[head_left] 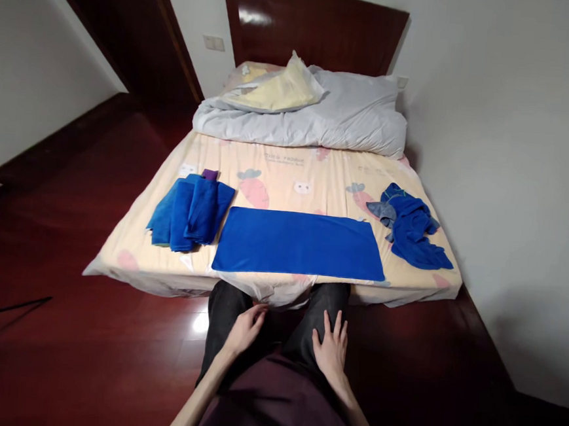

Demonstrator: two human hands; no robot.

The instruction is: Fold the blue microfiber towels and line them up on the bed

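A blue towel (302,244) lies spread flat at the foot of the bed, its long side along the mattress edge. My left hand (246,328) rests on my left thigh, holding nothing, fingers loosely bent. On my right thigh lies my right hand (332,347) with its fingers spread. Both hands are apart from the towel. Left of it sits a pile of folded blue towels (190,212), with a bit of purple cloth (211,174) showing at the top. To the right is a crumpled heap of blue cloths (411,226), some greyish.
The bed sheet (287,180) is pale with carrot prints. A grey quilt (356,110) and a yellow pillow (287,88) are bunched by the dark headboard (323,29). A white wall (505,158) runs close along the right side. A thin black stand (5,309) is on the floor at left.
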